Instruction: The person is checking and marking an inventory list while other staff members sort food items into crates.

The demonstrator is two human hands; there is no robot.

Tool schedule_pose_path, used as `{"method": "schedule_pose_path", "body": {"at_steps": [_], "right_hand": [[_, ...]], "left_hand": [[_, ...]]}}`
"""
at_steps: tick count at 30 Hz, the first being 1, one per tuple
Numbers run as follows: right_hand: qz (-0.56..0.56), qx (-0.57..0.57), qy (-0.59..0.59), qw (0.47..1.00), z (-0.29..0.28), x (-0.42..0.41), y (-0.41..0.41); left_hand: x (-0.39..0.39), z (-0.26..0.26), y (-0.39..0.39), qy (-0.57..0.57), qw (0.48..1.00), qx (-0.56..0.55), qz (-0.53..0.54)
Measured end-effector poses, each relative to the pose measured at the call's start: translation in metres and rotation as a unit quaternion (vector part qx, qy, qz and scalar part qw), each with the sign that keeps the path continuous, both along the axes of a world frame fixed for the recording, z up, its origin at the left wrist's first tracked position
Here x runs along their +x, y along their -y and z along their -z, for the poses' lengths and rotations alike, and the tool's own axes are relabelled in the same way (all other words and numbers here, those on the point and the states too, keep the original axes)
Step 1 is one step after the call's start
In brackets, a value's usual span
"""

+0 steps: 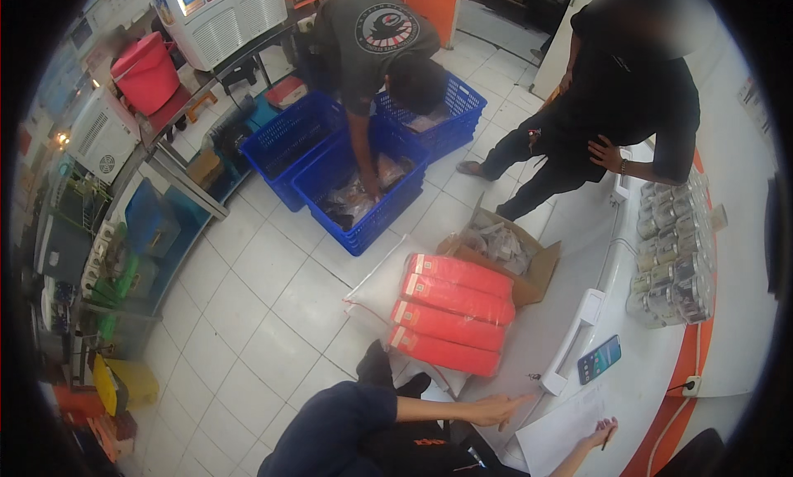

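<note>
My left hand [500, 410] is at the near side of a white chest freezer, its fingers spread and holding nothing. A dark sleeve covers that upper arm. My right hand [601, 432] holds a dark pen [609, 437] over the right part of a white paper sheet [554, 432]. The sheet lies on the freezer's lid [641, 359] and bears writing too small to read. Just above the sheet lies a smartphone [599, 359] with its screen lit.
Red plastic-wrapped packs [455, 316] lie on a white sack [381, 282], beside an open cardboard box [539, 275]. Stacked jars [675, 254] stand on the freezer. A person bends over blue crates [365, 229]; another stands at the freezer. Shelves line the left.
</note>
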State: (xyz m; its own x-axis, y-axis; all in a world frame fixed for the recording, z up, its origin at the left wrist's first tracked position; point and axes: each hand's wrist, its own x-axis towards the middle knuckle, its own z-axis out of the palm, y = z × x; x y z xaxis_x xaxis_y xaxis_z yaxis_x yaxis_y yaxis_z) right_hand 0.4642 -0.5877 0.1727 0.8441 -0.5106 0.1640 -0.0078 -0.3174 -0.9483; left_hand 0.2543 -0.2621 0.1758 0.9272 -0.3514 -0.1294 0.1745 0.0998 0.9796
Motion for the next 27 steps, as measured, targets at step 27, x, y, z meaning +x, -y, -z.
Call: {"method": "schedule_pose_path", "body": {"at_steps": [27], "right_hand": [[-0.667, 0.252, -0.279, 0.643, -0.066, -0.18, -0.325]], "left_hand": [[-0.092, -0.074, -0.124, 0.101, 0.972, 0.015, -0.212]]}}
